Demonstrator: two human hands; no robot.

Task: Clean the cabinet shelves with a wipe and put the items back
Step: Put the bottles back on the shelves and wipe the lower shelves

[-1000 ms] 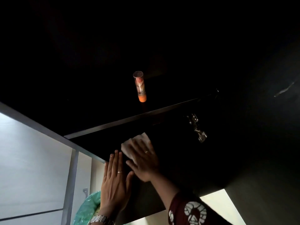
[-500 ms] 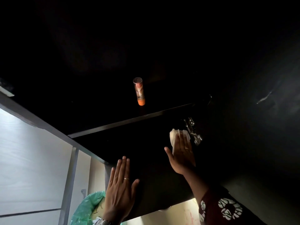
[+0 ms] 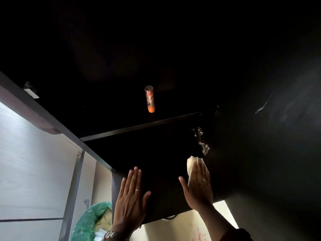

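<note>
Head view: white crumpled wipe (image 3: 192, 164)

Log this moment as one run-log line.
step: wiping cabinet panel | left hand: flat on panel | right hand: flat, presses wipe below hinge | tube: stands on shelf above

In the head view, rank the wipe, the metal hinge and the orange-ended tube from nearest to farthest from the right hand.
1. wipe, pressed flat under the right hand.
2. metal hinge, just above the wipe, on the right side.
3. orange-ended tube, on the shelf higher up, to the left.
</note>
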